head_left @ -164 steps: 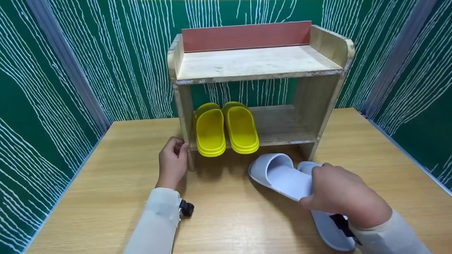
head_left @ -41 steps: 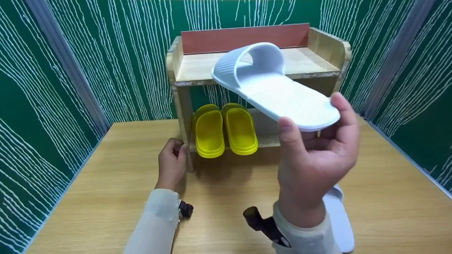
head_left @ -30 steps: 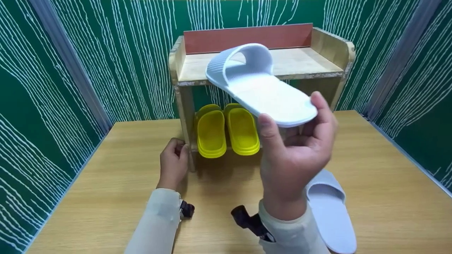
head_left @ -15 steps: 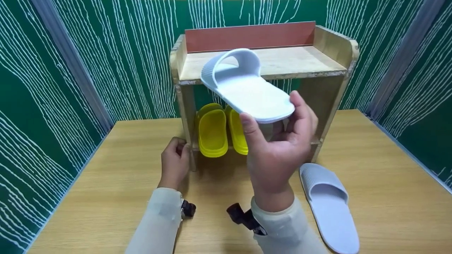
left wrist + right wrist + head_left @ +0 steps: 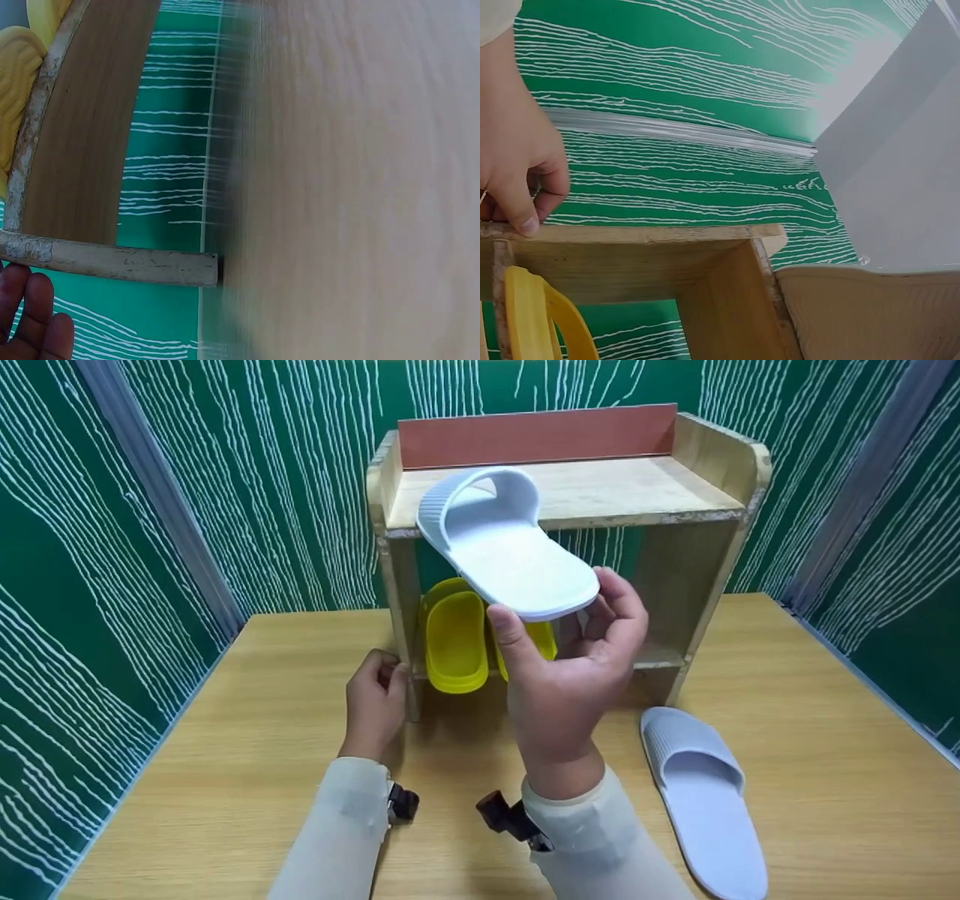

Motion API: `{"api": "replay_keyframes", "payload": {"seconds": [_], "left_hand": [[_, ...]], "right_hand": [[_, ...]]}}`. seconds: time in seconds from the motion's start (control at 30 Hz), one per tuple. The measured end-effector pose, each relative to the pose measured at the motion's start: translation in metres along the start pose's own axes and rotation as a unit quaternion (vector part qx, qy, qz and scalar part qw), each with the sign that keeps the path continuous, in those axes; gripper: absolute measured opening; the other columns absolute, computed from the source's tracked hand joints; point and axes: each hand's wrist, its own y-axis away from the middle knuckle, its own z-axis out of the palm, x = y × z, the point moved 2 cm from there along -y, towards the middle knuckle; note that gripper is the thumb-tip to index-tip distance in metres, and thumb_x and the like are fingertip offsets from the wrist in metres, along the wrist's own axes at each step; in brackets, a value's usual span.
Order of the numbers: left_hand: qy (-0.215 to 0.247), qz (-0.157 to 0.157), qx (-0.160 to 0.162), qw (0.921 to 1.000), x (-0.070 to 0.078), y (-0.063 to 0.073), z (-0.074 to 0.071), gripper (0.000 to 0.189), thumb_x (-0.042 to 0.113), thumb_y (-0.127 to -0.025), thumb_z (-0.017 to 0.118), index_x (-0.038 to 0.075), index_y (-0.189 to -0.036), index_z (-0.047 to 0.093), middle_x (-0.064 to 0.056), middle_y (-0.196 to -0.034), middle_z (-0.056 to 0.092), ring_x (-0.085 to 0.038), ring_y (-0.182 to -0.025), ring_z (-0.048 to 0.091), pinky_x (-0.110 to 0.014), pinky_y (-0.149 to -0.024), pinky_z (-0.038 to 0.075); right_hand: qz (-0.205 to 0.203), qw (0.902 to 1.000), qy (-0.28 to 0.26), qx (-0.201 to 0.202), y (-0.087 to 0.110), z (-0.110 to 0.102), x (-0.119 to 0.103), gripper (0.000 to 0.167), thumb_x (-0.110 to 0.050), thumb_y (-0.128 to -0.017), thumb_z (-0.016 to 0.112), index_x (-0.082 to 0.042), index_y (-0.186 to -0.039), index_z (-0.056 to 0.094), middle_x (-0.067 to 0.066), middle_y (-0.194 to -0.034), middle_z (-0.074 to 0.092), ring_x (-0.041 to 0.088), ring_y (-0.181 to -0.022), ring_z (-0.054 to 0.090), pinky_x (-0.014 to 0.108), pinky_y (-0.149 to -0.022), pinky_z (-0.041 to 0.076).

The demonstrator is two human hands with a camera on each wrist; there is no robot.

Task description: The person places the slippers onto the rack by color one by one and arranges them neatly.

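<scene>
My right hand [image 5: 574, 675] pinches a white slide slipper [image 5: 525, 562] by its heel, thumb on one side and fingers on the other. The slipper is in the air, toe towards the upper left, in front of the small wooden shoe rack [image 5: 637, 484]. Its ribbed strap [image 5: 870, 307] fills the lower right of the right wrist view. With thumb and fingers, my left hand [image 5: 373, 701] grips the front edge of the rack's left side panel. A pair of yellow slippers [image 5: 455, 645] stands on the lower shelf; the held slipper and right hand partly cover the right one.
The matching white slipper [image 5: 709, 802] lies on the wooden table [image 5: 247, 780] at the right, toe towards the rack. Green walls [image 5: 300, 472] with white streaks close in the back and both sides. A red board [image 5: 536, 439] backs the top shelf.
My right hand has raised the white slipper off the table, then carried it left across the front of the rack and slightly down. My left hand stays on the side panel.
</scene>
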Motion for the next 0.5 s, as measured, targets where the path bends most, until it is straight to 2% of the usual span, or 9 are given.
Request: {"api": "replay_keyframes", "payload": {"seconds": [0.23, 0.5], "left_hand": [[0.000, 0.011, 0.001, 0.9999, -0.0003, 0.0000, 0.0002, 0.009, 0.021, -0.109, 0.061, 0.014, -0.113, 0.061, -0.006, -0.098, 0.058, -0.022, -0.092, 0.058, -0.034, -0.078, 0.051], [-0.002, 0.006, 0.001, 1.0000, -0.0008, -0.0001, -0.0003, 0.009, 0.022, -0.109, 0.060, 0.014, -0.114, 0.059, -0.007, -0.099, 0.057, -0.023, -0.094, 0.058, -0.035, -0.080, 0.052]], "right_hand": [[-0.007, 1.0000, 0.000, -0.004, 0.0020, 0.0018, 0.0042, 0.092, -0.039, -0.078, 0.095, 0.005, -0.139, 0.043, 0.017, -0.135, 0.056, 0.032, -0.123, 0.059, 0.044, -0.111, 0.050], [-0.030, 0.9989, 0.015, -0.033, 0.0059, 0.0054, 0.0073, 0.089, -0.043, -0.084, 0.090, 0.007, -0.139, 0.041, 0.016, -0.136, 0.055, 0.030, -0.124, 0.059, 0.046, -0.113, 0.049]]}}
